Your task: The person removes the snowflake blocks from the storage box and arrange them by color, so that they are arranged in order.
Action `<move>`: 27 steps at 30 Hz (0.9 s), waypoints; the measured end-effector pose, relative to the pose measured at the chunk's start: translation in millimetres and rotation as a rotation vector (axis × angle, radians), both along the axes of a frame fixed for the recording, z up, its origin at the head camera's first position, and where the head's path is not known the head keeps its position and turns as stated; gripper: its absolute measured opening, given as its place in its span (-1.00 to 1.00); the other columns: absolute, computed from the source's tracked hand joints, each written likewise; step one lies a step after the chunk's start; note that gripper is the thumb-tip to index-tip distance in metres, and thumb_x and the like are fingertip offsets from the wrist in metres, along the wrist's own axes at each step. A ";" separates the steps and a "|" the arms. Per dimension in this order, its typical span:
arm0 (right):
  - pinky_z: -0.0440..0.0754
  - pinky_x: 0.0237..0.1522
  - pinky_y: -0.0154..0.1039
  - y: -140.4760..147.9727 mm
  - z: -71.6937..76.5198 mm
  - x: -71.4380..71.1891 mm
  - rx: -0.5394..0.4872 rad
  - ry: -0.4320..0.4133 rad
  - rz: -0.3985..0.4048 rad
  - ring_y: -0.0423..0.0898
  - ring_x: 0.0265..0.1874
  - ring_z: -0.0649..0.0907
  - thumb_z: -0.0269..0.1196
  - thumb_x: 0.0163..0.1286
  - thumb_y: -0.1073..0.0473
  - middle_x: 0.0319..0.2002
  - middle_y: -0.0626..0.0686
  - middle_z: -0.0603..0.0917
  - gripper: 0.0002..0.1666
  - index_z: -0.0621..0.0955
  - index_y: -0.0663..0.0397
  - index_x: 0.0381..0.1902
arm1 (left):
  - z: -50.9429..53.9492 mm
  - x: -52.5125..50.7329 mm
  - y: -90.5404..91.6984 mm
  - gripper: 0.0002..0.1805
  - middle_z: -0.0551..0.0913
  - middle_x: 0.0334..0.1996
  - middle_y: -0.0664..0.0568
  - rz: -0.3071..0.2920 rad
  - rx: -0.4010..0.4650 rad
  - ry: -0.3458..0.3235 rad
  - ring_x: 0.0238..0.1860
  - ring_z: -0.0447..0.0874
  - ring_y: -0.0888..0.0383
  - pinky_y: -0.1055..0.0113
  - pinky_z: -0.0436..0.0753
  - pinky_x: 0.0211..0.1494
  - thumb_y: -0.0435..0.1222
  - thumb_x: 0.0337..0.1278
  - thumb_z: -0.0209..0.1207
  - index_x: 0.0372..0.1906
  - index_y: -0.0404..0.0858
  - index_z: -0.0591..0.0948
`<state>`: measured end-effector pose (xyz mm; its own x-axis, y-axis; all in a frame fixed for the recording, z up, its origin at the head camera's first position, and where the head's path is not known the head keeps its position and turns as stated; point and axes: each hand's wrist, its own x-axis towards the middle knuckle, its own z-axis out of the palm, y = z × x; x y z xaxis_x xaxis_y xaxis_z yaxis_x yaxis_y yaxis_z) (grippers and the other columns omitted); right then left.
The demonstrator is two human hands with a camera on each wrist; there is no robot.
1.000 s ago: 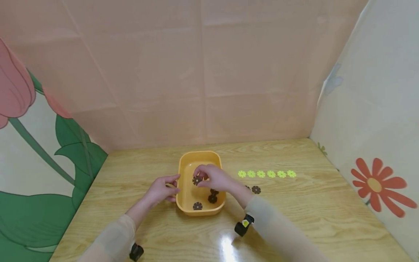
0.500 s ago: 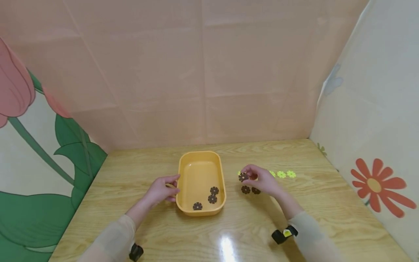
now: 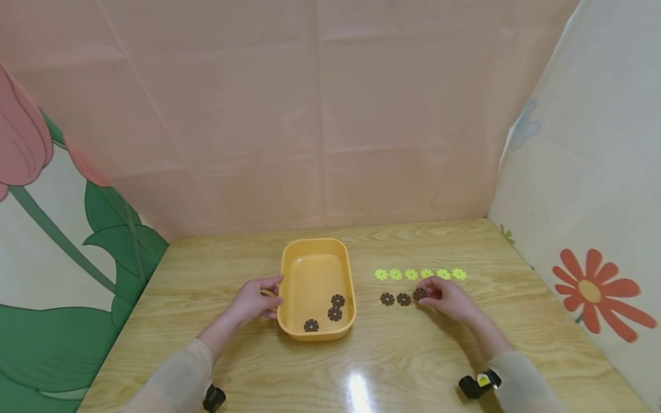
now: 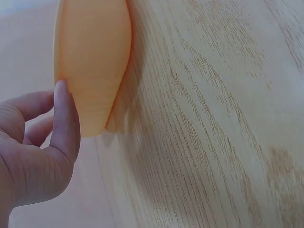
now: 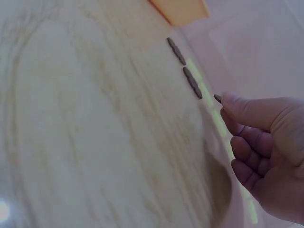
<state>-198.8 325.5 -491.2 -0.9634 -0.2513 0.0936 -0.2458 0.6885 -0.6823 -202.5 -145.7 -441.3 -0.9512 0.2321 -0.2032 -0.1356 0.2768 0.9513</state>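
Note:
My right hand (image 3: 448, 297) pinches a dark brown flower-shaped disc (image 3: 420, 295) between thumb and fingertips. In the right wrist view only a sliver of that disc (image 5: 217, 98) shows past the thumb. Two more brown discs (image 3: 395, 299) lie flat side by side, just left of it. My left hand (image 3: 256, 297) touches the left side of a yellow-orange plastic tub (image 3: 285, 287). From the left wrist view, its fingertips (image 4: 61, 88) rest against the tub's outer wall near the rim. Inside the tub are three brown discs, two by the right wall (image 3: 335, 308) and one leaning at the front (image 3: 311, 325).
Behind the brown discs, several yellow-green flower-shaped discs (image 3: 411, 275) form a straight row. The wood-grain table (image 3: 289, 373) meets a pink sheet (image 3: 320, 143) at the back. Flower-printed panels (image 3: 588, 172) stand at the sides.
My right hand has moved from inside the tub to the right with a brown disc, bringing it down beside the two on the table. The left hand and tub have stayed put.

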 end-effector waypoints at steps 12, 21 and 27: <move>0.62 -0.34 -0.35 1.8 -13.5 -1.7 0.005 0.025 0.005 -0.16 -0.34 0.53 0.42 0.25 0.21 -0.33 -0.05 0.58 -0.66 0.63 0.23 -0.06 | -2.3 -1.9 -1.5 -0.34 0.47 -0.08 -0.29 -0.009 0.001 -0.007 -0.40 0.58 0.08 0.21 0.82 -0.36 -0.59 0.14 0.25 0.38 -0.43 0.37; 0.68 -0.25 -0.28 3.0 -14.5 0.9 0.073 0.149 0.010 -0.10 -0.29 0.60 0.48 0.15 0.24 -0.27 0.01 0.65 -0.69 0.68 0.19 -0.15 | -1.0 -0.4 -0.5 -0.35 0.48 -0.09 -0.28 -0.007 0.001 -0.001 -0.39 0.58 0.06 0.17 0.83 -0.35 -0.59 0.15 0.24 0.38 -0.42 0.37; 0.68 -0.24 -0.26 3.7 -16.1 0.1 0.059 0.152 0.012 -0.08 -0.28 0.59 0.49 0.14 0.22 -0.26 0.01 0.65 -0.69 0.69 0.17 -0.16 | -0.5 0.1 -0.8 -0.35 0.47 -0.09 -0.28 -0.011 0.005 0.001 -0.40 0.58 0.06 0.20 0.82 -0.37 -0.58 0.15 0.24 0.38 -0.42 0.37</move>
